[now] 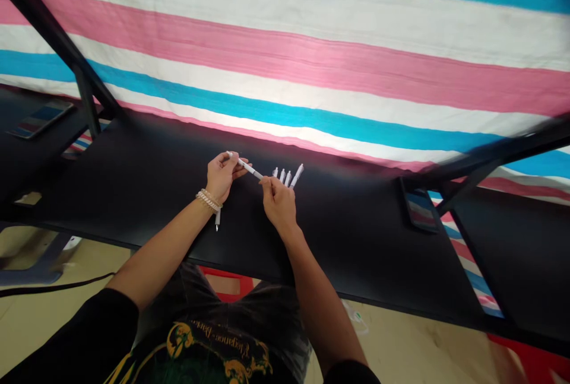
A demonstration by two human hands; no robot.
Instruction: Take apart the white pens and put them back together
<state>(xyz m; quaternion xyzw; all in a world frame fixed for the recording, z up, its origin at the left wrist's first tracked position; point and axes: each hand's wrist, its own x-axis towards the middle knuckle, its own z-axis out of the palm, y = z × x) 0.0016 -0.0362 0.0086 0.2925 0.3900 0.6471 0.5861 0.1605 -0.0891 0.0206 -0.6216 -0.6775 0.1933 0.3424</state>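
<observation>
A white pen (252,170) is held at a slant above the black table, one end in each hand. My left hand (220,177), with beaded bracelets at the wrist, pinches its upper left end between thumb and finger. The lower right end is gripped by the fingertips of my right hand (279,201). Just beyond my right hand lie several white pens (297,175) side by side, their lower parts hidden behind it. Another pen (218,219) rests on the table beneath my left wrist, mostly covered.
A striped cloth (312,63) hangs behind the black table (356,229). Black slanted frame bars stand at left (86,99) and right (472,179). A dark phone (418,205) lies at the right, and a flat dark device (42,120) at the far left. A red stool (231,286) shows below.
</observation>
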